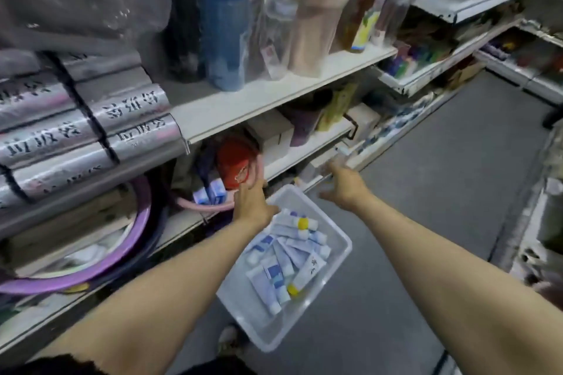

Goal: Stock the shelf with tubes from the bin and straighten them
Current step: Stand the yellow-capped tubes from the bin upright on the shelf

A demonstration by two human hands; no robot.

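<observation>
White metal shelf (307, 151), 12 o'clock. Clear plastic bin (243, 310) on floor, 6 o'clock, blue-white tubes (286, 256) heaped inside: most stocking left. Your left hand (251, 202) reaches in, fingers straight, empty; right hand (345, 186) blurred, grip unclear.

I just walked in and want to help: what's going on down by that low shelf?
A person is stocking a shop shelf. A clear bin on the floor holds many white-and-blue tubes. Both hands reach past it to the low shelf: the left hand with fingers stretched out, the right hand blurred, so its hold is unclear.
</observation>
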